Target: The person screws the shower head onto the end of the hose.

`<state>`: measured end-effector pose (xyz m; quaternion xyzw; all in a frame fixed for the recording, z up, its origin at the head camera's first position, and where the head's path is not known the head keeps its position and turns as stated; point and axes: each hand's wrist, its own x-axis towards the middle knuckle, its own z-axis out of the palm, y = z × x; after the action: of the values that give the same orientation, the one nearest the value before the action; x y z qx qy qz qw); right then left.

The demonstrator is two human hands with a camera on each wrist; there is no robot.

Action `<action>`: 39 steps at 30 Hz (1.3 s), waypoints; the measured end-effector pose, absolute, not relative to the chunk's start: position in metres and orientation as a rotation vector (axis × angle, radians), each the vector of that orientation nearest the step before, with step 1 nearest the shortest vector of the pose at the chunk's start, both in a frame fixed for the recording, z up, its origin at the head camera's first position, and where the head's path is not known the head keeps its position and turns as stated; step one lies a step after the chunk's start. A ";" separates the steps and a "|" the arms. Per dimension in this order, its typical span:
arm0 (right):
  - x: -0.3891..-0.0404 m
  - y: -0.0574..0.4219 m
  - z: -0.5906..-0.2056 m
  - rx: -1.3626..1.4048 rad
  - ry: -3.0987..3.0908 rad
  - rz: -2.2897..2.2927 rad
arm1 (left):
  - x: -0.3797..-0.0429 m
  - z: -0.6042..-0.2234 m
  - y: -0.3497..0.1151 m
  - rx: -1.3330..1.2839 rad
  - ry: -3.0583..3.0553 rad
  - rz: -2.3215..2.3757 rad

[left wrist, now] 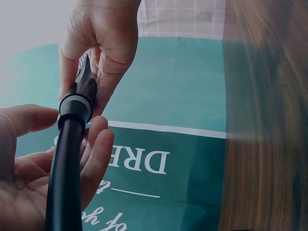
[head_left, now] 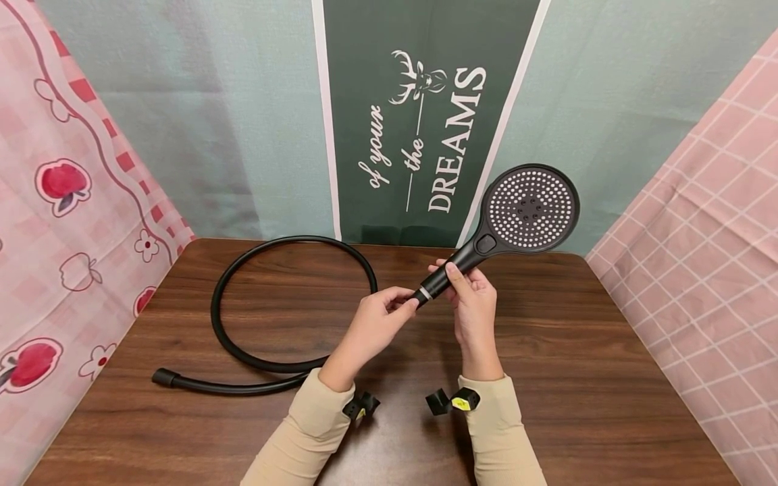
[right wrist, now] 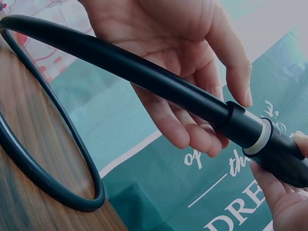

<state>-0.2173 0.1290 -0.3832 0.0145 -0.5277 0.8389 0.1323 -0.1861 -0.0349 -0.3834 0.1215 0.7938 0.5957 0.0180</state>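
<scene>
Shower head [head_left: 532, 210] is in your right hand [head_left: 477, 310], held up off the table [head_left: 547, 364], handle [head_left: 435, 283] gripped between thumb and fingers, spray face toward the head camera. Your left hand [head_left: 378, 322] has thumb and fingers loosely around the hose [head_left: 215, 307] at its collar [right wrist: 238, 126], just beside the handle's pale ring [right wrist: 262, 136]. Hose loops across the table on your left, other end lying there. Green cloth [head_left: 373, 47] with white lettering behind; pink cloths [head_left: 717, 223] both sides.
</scene>
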 end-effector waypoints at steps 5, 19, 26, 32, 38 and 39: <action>-0.217 0.128 -0.383 0.043 -1.523 2.438 | -0.187 -0.384 -0.035 0.377 2.478 1.841; -0.218 0.127 -0.382 0.048 -1.525 2.438 | -0.187 -0.384 -0.036 0.377 2.473 1.856; -0.218 0.127 -0.382 0.040 -1.533 2.438 | -0.187 -0.384 -0.035 0.367 2.466 1.867; -0.218 0.127 -0.382 0.034 -1.544 2.435 | -0.188 -0.385 -0.035 0.348 2.480 1.853; -0.218 0.127 -0.382 0.038 -1.544 2.437 | -0.188 -0.385 -0.035 0.341 2.480 1.837; -0.218 0.127 -0.382 0.038 -1.545 2.436 | -0.188 -0.385 -0.035 0.340 2.478 1.834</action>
<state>-0.2179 0.1274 -0.3819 0.0130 -0.5313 0.8374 0.1280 -0.1880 -0.0351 -0.3852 0.1096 0.7987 0.5913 0.0199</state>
